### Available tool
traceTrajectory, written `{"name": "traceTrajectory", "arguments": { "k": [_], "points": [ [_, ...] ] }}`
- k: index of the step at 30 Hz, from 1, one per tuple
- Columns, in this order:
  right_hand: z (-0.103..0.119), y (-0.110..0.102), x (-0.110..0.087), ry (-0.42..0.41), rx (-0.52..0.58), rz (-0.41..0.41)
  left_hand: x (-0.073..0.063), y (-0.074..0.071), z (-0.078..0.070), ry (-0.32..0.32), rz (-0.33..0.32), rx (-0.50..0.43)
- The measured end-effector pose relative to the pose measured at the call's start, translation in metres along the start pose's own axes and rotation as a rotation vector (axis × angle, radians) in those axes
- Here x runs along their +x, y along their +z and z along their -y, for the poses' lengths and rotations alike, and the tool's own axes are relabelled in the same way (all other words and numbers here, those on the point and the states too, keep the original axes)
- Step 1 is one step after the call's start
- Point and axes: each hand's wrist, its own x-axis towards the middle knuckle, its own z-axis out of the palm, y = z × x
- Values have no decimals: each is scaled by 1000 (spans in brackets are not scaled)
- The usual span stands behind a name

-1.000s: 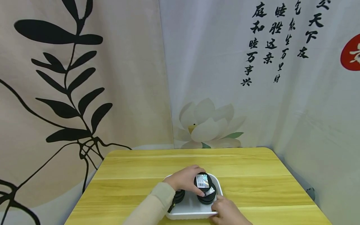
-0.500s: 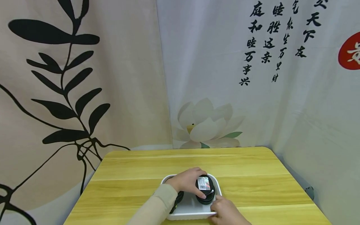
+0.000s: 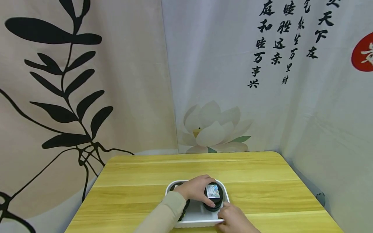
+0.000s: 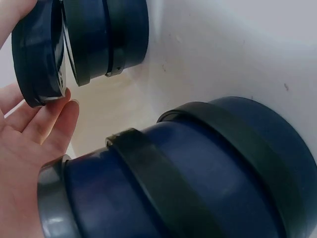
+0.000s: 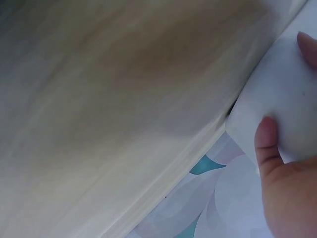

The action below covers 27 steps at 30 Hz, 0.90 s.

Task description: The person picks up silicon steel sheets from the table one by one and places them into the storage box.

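Note:
My left hand [image 3: 198, 189] grips a flat round black container [image 3: 213, 191] by its sides, with a silvery barcode label on top. Under it, in the right part of a white tray [image 3: 198, 224], sits another black container [image 3: 212, 208]. In the left wrist view a narrow gap shows between the held container [image 4: 37, 57] and the lower one [image 4: 104, 39]. A second stack of dark containers [image 4: 173, 173] stands beside it, partly hidden by my left wrist in the head view. My right hand [image 3: 234, 216] holds the tray's front right corner, thumb [image 5: 267, 141] against its outer wall.
The tray lies at the near side of a yellow wood-grain table [image 3: 140, 181]. Behind the table hangs a pale curtain [image 3: 140, 81] with black leaf prints, a lotus and writing. Table surface extends left, right and behind the tray.
My left hand has lowered the labelled container onto or just above the lower one, shifting slightly right and nearer. The right hand stays at the tray corner.

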Motion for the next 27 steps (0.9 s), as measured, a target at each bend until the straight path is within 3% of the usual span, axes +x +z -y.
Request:
{"name": "traceTrajectory", "arguments": {
  "k": [17, 27],
  "points": [
    [2, 1, -2, -75, -56, -99, -3, 3, -1, 5, 17, -5],
    [3, 1, -2, -51, -57, -79, -3, 6, 1, 4, 19, 8]
  ]
}}
